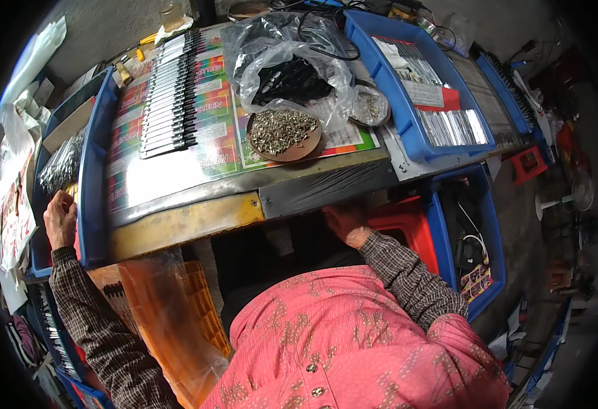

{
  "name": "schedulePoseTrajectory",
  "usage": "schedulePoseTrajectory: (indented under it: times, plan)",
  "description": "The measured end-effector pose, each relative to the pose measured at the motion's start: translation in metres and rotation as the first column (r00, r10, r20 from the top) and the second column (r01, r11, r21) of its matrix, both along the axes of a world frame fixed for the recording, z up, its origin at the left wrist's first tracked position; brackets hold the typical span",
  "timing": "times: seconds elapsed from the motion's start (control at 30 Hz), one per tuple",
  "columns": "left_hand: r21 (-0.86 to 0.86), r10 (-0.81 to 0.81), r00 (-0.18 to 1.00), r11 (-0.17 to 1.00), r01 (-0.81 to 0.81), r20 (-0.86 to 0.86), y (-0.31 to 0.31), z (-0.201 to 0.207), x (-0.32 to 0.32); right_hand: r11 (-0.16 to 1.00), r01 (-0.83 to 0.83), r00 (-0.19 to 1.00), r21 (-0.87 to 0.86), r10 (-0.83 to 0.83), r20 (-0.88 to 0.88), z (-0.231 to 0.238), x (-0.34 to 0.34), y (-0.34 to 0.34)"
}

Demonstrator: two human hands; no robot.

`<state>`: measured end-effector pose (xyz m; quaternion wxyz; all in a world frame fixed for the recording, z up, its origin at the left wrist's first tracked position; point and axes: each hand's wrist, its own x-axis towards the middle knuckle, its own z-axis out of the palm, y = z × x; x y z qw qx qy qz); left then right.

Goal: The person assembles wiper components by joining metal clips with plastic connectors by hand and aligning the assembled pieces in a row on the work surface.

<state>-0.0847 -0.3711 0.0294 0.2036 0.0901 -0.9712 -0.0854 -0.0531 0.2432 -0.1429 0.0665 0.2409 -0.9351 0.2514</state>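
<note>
My left hand [61, 219] reaches into a long blue tray [93, 204] at the left, its fingers curled beside a heap of slim silvery metal pieces [64, 162]. Whatever the fingertips hold is too small to make out. My right hand [348, 225] is at the bench's front edge, with its fingers in shadow and partly hidden there. On the bench, a long row of flat silver strips with black ends [166, 102] lies side by side. A round brown dish [299, 155] of tiny brass-coloured metal pins [278, 131] stands to their right.
Behind the dish sits a clear plastic bag [343, 88] with black parts [289, 80]. A blue tray [459, 151] of metal strips stands at right. Beneath it are another blue bin [493, 235] and a red stool [408, 225]. Orange plastic sheeting [166, 313] hangs below the bench.
</note>
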Motion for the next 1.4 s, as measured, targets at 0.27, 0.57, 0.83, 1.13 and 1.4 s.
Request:
schedulePoseTrajectory:
  times: [0.27,0.57,0.83,1.13,1.4]
  plan:
    - [0.025,-0.008,1.000,1.000,0.007,0.015,-0.005,-0.001,0.000,0.994,0.035,0.998,0.102,-0.029,-0.061,-0.013,0.007,0.026]
    - [0.026,0.001,0.999,1.000,-0.002,0.045,0.002,0.002,0.001,0.989,0.092,0.989,0.117,-0.077,-0.125,0.001,0.006,0.029]
    - [0.033,-0.063,0.996,0.998,0.061,0.060,-0.026,-0.002,0.000,0.998,0.068,0.966,0.011,-0.069,0.251,-0.004,0.008,0.025]
    - [0.000,-0.095,0.992,0.995,0.095,0.084,-0.026,0.004,-0.006,0.983,-0.139,0.866,0.124,0.060,0.497,0.017,0.031,0.010]
    - [0.070,-0.025,0.993,0.997,0.016,0.117,-0.041,-0.001,-0.008,0.968,-0.145,0.867,-0.204,0.224,0.446,-0.028,0.010,-0.074]
